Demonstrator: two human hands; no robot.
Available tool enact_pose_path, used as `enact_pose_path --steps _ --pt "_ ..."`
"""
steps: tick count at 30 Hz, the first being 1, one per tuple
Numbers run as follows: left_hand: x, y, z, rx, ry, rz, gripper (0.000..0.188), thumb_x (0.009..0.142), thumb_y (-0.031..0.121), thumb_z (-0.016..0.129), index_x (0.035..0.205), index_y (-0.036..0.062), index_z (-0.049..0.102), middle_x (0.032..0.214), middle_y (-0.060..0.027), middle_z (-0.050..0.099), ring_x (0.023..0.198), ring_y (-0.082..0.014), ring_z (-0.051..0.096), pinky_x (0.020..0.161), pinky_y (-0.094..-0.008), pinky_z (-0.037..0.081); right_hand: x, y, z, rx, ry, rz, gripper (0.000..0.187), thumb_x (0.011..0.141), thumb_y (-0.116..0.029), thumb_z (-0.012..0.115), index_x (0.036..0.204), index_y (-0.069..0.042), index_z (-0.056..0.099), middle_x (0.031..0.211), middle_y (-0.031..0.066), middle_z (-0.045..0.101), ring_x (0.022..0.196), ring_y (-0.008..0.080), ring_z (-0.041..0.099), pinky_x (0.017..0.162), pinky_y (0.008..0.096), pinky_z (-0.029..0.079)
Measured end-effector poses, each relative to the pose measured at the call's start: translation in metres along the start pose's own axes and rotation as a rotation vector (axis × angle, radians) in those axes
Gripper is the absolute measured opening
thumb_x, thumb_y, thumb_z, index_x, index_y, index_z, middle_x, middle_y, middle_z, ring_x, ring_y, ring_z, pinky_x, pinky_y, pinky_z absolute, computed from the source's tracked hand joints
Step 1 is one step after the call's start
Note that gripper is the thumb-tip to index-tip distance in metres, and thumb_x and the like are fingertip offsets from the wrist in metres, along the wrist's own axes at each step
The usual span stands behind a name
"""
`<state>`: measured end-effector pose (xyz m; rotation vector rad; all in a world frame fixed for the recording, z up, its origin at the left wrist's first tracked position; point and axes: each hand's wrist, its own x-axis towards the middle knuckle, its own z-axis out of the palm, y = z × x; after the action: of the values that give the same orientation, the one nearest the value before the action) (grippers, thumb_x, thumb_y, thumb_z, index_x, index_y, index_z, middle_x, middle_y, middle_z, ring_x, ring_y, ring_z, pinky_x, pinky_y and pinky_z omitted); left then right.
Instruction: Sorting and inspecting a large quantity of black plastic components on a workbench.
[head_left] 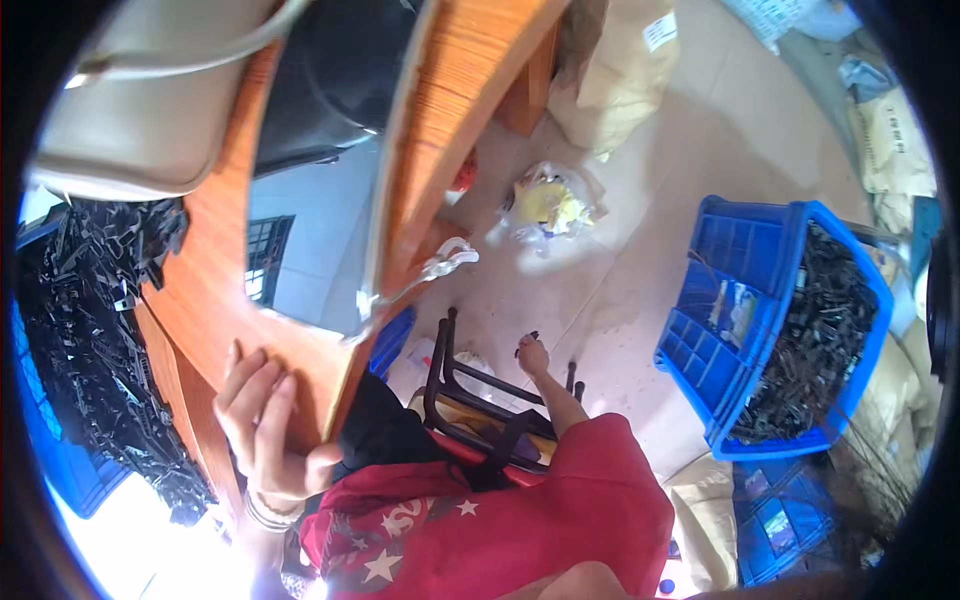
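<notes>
My left hand [268, 420] lies at the near corner of the orange wooden table [215, 300], fingers apart on the top and thumb by its edge. Nothing shows in it. Just beyond its fingertips is a mirror-like glossy panel [320, 235] on the tabletop, reflecting a barred window. My right hand [534, 356] hangs low at my right side, over the floor beside a dark-framed chair [470, 385]. Its fingers are closed on a small dark piece, too small to name.
Black plastic parts [90, 290] are heaped at the left. A blue crate [790, 330] holding more dark pieces stands on the floor at the right. A clear plastic bag [550, 205] and a brown paper sack [615, 80] are farther off. A beige bag [160, 110] sits on the table.
</notes>
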<state>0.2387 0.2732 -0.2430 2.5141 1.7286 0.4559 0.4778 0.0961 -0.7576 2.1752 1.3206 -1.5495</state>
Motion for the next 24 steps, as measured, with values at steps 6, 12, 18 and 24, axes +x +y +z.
enact_pose_path --steps 6,12,18,24 --pt "0.004 -0.001 0.006 -0.132 0.094 0.054 0.043 0.086 0.029 0.066 0.111 -0.0055 0.061 0.115 -0.0217 0.059 0.111 -0.0411 0.055 0.104 -0.0569 0.037 -0.088 -0.073 -0.154 0.266 0.719 -0.511 0.020 0.086 0.003 0.055 0.101 -0.010 0.059 0.089 0.0163 0.054 0.083 0.0357 0.058 0.068 0.0413 0.048" --pt "0.000 -0.005 0.008 -0.275 0.218 -0.002 0.029 0.081 0.008 0.069 0.108 -0.0005 0.063 0.114 -0.0164 0.059 0.112 -0.0362 0.054 0.104 -0.0522 0.037 -0.172 -0.053 -0.376 -0.096 1.347 -0.421 0.043 0.081 0.001 0.055 0.123 -0.010 0.054 0.107 0.0197 0.052 0.092 0.0397 0.056 0.081 0.0460 0.048" --pt "-0.035 -0.001 -0.002 -0.506 0.226 0.038 0.020 0.078 0.003 0.070 0.096 -0.0033 0.065 0.114 -0.0186 0.059 0.111 -0.0385 0.055 0.102 -0.0480 0.041 -0.225 -0.099 -0.401 -0.115 1.522 -0.409 0.055 0.082 -0.006 0.058 0.134 -0.007 0.043 0.110 0.0220 0.049 0.097 0.0426 0.055 0.081 0.0488 0.047" --pt "-0.107 -0.033 -0.037 -0.547 0.247 -0.013 0.018 0.078 0.001 0.071 0.094 -0.0050 0.065 0.107 -0.0186 0.061 0.103 -0.0364 0.058 0.088 -0.0423 0.049 -0.266 -0.216 -0.340 0.023 1.349 -0.988 0.021 0.077 0.007 0.065 0.092 -0.004 0.055 0.081 0.0114 0.049 0.070 0.0269 0.052 0.060 0.0365 0.043"
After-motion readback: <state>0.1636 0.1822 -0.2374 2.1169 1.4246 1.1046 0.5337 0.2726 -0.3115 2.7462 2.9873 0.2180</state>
